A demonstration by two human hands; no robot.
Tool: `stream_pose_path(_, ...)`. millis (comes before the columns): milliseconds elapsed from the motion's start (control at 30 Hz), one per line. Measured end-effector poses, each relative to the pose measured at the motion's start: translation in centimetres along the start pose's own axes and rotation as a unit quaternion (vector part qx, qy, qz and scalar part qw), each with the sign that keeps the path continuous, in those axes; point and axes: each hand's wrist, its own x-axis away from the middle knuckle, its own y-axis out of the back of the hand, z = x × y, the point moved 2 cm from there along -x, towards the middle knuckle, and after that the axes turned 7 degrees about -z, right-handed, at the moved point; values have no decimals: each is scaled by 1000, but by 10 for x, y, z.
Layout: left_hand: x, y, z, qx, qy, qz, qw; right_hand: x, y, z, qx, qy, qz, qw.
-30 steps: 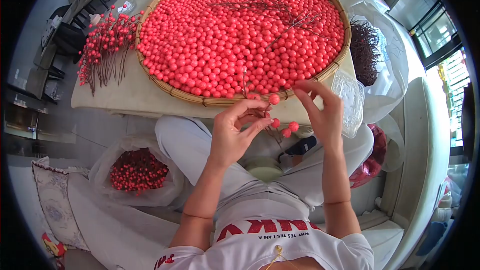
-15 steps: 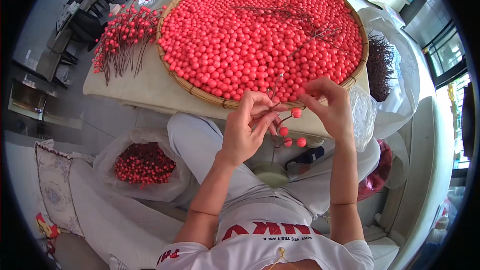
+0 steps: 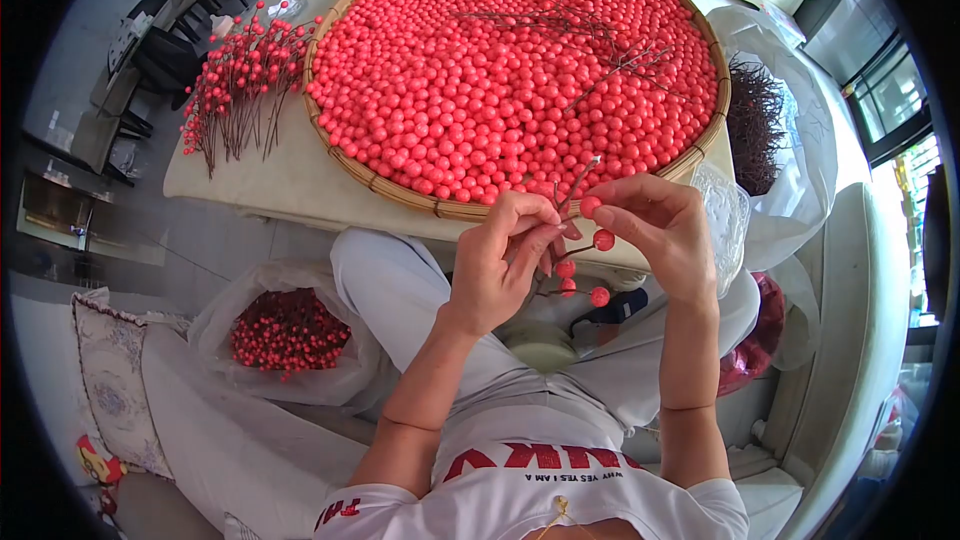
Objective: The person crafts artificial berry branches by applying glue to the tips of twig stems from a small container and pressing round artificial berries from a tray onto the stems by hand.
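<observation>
My left hand [image 3: 508, 255] pinches a thin brown artificial berry stem [image 3: 578, 180], with several red berries on its side twigs below the fingers. Close beside it, my right hand [image 3: 665, 230] holds a single red berry [image 3: 590, 206] between thumb and fingertips, against a twig of the stem. Whether the twig's tip is inside this berry I cannot tell. Both hands are just over the near rim of a round bamboo tray [image 3: 445, 206], which is filled with loose red berries [image 3: 480, 80]. A few bare brown stems [image 3: 560, 20] lie on top of them.
Finished berry stems [image 3: 245, 75] lie on the table [image 3: 215, 183] at left. A plastic bag of berry stems [image 3: 290, 330] stands on the floor at left. Bare dark stems [image 3: 757, 125] fill a clear bag at right. A crumpled clear plastic piece [image 3: 722, 220] hangs at the table's right edge.
My right hand has come down from the tray's edge with a berry and moved to the stem. The stem has tilted to the right in my left hand.
</observation>
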Motion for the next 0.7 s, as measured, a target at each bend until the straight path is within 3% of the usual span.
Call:
stream_pose_path(167,0,0,-2,-15,-9,14,1000,5,-1,2,-10,-20,9,1000)
stream_pose_path(333,1,0,-6,-42,9,24,999,10,-4,2,34,21,2,999)
stream_pose_path(467,1,-4,-7,-56,-29,39,997,13,-5,1,80,38,-28,996)
stream_pose_path(700,0,-6,-9,-35,0,35,999,16,-4,0,23,11,-40,999)
